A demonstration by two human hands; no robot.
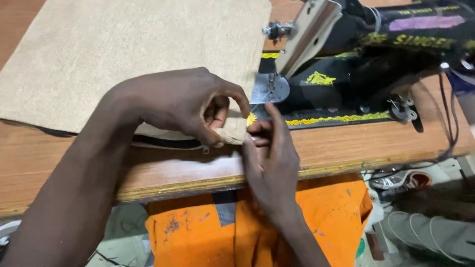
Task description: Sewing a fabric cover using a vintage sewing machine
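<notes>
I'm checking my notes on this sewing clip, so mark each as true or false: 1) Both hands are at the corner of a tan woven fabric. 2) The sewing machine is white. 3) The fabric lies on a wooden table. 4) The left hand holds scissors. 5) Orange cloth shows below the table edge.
1) True: the left hand pinches the corner of the tan fabric and the right hand touches it there.
2) False: the sewing machine is black with yellow decoration.
3) True: it lies on the wooden table.
4) False: its grip is only on fabric; no scissors show.
5) True: orange cloth shows below the edge.
</notes>
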